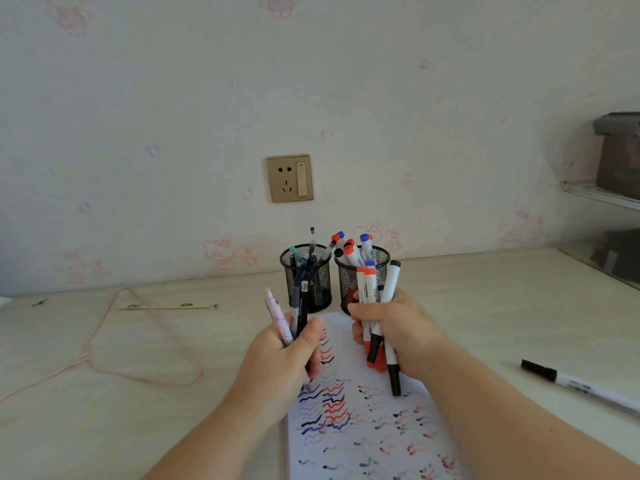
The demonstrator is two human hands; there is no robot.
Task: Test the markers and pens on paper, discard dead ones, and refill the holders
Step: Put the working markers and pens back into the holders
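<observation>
Held: pens [293,315] gripped in left hand [289,355], markers [375,317] fisted in right hand [398,332], above scribbled paper [363,427] before holders [306,282]; overfull bundles likely slipped loose, scattering.

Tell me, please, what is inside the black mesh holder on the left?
The left black mesh holder contains several dark and blue pens standing upright; their lower ends blur behind the mesh.

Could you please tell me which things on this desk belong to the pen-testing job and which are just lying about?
Job: pens in left hand; markers in right hand; two mesh holders; scribbled paper; loose marker.

Lying about: pink cord; wrapped chopsticks; wall socket.
</observation>
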